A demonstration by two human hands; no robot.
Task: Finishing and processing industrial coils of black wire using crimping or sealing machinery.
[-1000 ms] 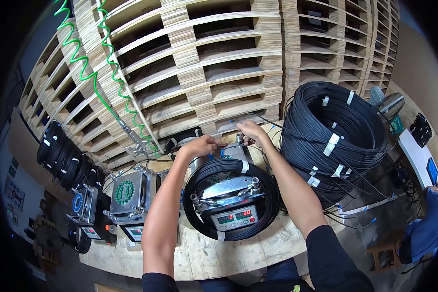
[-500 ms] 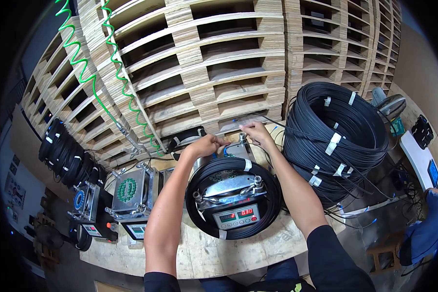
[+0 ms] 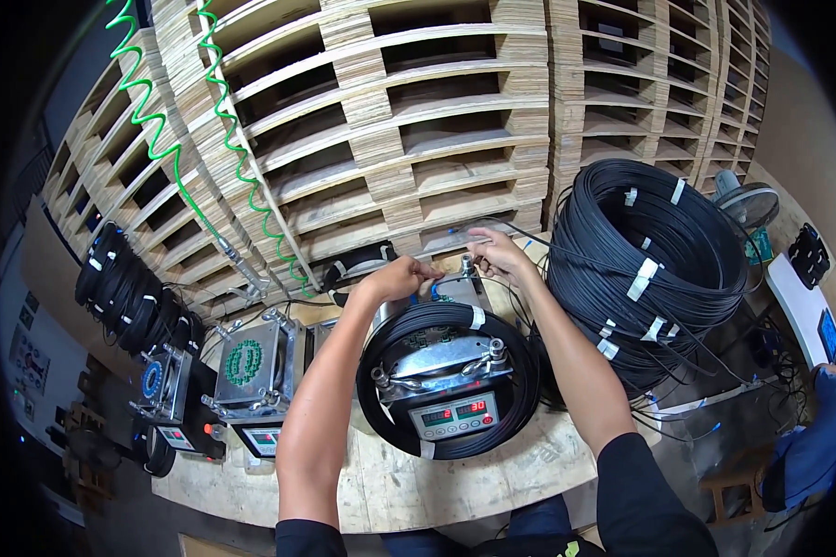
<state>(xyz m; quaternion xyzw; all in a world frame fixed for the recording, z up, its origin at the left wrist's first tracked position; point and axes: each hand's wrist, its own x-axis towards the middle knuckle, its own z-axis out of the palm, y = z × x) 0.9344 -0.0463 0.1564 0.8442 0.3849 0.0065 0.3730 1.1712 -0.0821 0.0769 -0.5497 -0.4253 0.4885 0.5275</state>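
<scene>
A bench machine with a red-lit digital display (image 3: 453,416) and metal clamp knobs stands in front of me. A coil of black cable (image 3: 370,371), bound with white tape, rings it. My left hand (image 3: 396,281) is closed at the machine's far side, fingertips pinched together beside small blue connectors (image 3: 434,291). Whatever lies in that pinch is too small to make out. Across from it, my right hand (image 3: 503,259) has curled fingers near an upright metal knob (image 3: 466,266); what its fingertips hold, if anything, is unclear.
A tall stack of black cable coils (image 3: 590,269) stands at right, with loose ends trailing over the bench edge. Two similar machines (image 3: 243,362) are at left. Wooden pallets (image 3: 362,130) rise behind the bench (image 3: 390,497). Green coiled hoses (image 3: 163,139) hang at left. Another person's blue sleeve (image 3: 813,455) is far right.
My right hand has shifted slightly right, and its fingers are posed differently. My left hand stays pinched at nearly the same spot. The whole view has shifted a little.
</scene>
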